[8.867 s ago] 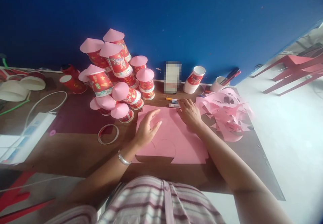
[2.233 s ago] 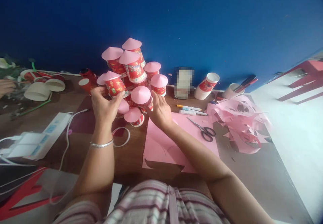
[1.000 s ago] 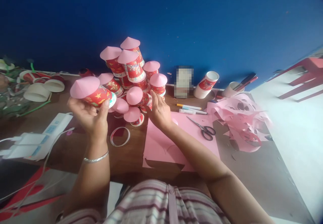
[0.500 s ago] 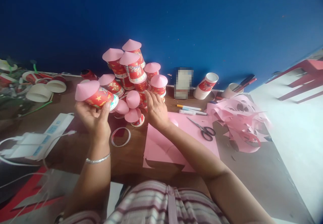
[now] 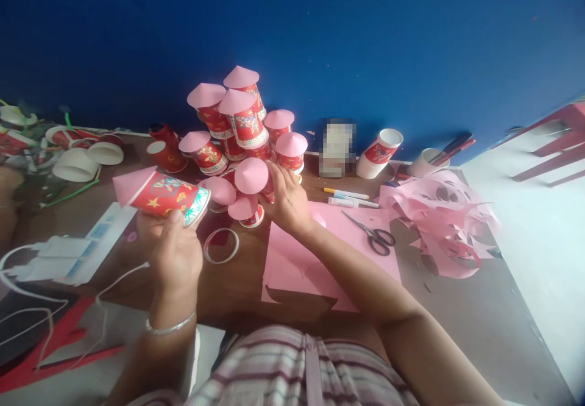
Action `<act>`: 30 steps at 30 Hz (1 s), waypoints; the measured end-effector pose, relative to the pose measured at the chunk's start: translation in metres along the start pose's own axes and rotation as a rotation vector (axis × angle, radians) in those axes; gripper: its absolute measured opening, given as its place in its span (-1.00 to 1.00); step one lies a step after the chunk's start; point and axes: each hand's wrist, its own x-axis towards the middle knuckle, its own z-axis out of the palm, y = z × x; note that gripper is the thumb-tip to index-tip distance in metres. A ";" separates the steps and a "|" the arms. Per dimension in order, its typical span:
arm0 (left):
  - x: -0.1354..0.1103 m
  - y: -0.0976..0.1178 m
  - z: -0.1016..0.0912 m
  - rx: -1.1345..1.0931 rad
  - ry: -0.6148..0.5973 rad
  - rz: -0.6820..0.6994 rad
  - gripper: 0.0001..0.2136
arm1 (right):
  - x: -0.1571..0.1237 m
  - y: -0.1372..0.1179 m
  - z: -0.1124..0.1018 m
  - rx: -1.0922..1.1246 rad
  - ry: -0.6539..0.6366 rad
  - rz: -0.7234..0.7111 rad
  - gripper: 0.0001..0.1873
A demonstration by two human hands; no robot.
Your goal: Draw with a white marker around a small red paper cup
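My left hand is wrapped round a red printed paper cup with a pink paper cone on one end, raised above the table and tilted on its side. My right hand has its fingers on another paper cup with a pink cone, whose body is mostly hidden behind the cone and fingers. Around it stand and lie several more coned cups, some stacked, such as the tilted coned cup just below. A roll of clear tape lies between my hands.
Pink paper carries black scissors, with pens behind. Pink paper scraps heap at right, near a pen cup and white-and-red cups. A power strip with cables lies at left. A blue wall stands behind.
My left hand has turned the coned cup flatter, its cone swinging left and down. The coned cup at my right hand has shifted slightly right, its cone facing more toward me.
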 end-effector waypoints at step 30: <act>0.052 -0.016 0.023 -0.044 -0.107 0.091 -0.54 | -0.048 0.027 -0.040 0.132 0.117 -0.008 -0.29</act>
